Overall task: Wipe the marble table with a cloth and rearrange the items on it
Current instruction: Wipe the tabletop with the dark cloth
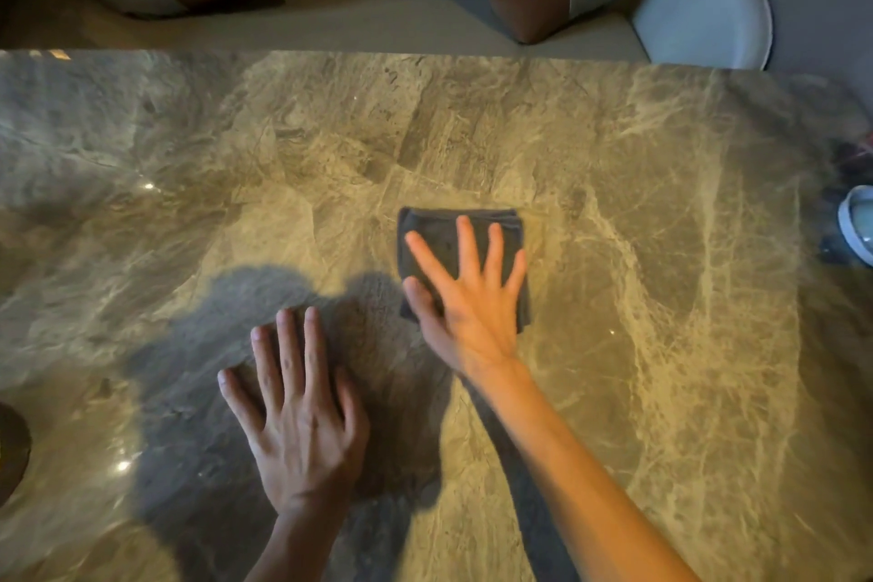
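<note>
Marble worktop [614,203] is filling the view; folded grey cloth [425,234] is lying at centre, right hand [472,298] pressing flat on it, fingers spread. Left hand [302,416] at 7 o'clock is resting flat, fingers apart.

Cloth [460,250] sits mid-table [661,203], right hand [472,298] flat on it, left hand [302,416] flat on the table just left and nearer.

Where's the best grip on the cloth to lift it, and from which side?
Probably the cloth's far left corner, approached from the far side. The cloth lies folded flat on the table with the right hand spread over its near half; only the far edge and left corners are uncovered. The left hand rests flat beside it.
</note>
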The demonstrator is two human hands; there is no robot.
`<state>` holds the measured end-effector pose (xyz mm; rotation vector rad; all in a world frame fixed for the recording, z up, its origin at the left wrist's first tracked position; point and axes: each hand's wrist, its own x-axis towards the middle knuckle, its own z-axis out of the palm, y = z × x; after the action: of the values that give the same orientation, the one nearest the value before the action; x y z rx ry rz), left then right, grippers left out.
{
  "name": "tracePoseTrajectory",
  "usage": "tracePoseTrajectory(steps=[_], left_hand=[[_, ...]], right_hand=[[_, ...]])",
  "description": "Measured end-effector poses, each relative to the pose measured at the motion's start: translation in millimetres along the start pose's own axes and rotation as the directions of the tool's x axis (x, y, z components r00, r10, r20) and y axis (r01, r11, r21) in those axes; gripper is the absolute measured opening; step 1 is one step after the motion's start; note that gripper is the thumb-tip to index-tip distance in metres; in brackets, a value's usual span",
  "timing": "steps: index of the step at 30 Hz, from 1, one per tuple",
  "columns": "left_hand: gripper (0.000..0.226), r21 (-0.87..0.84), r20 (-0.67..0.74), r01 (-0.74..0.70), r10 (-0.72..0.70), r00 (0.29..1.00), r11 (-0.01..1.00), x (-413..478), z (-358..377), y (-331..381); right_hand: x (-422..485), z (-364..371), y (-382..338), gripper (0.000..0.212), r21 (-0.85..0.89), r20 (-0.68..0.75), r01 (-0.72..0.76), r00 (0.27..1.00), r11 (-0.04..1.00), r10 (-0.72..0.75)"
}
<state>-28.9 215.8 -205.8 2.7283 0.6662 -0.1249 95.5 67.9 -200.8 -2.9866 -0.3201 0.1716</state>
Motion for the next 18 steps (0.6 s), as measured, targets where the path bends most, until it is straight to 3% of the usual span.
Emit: tracePoseTrajectory(steps=[4,7,12,18], left_hand=[[0.07,0.002,0.011,0.001,-0.001,1.0,1.0,-0.8,-2.3,0.9],[0.07,0.0,0.021,0.001,-0.001,1.0,1.0,-0.7,-3.9,2.4],[0.07,-0.017,0.033,0.013,-0.013,0.999,1.0,-0.1,-3.9,3.0],[0.073,-0.003,0.038,0.008,-0.008,0.999,1.0,1.0,-5.7,4.3]], right_hand=[[-50.1,10.3,-1.5,0.055,-0.045,-0.014,0.209,0.978,0.977,-0.21],[-85.1,14.5,29.8,0.056,-0.078,0.014,0.245,0.97,0.966,-0.245],[-95.0,3.2,85.7,0.058,-0.143,0.08,0.077,0.995,0.987,-0.066],[4.3,-7.0,73.6,0.055,-0.057,0.035,-0.207,0.977,0.977,0.209]])
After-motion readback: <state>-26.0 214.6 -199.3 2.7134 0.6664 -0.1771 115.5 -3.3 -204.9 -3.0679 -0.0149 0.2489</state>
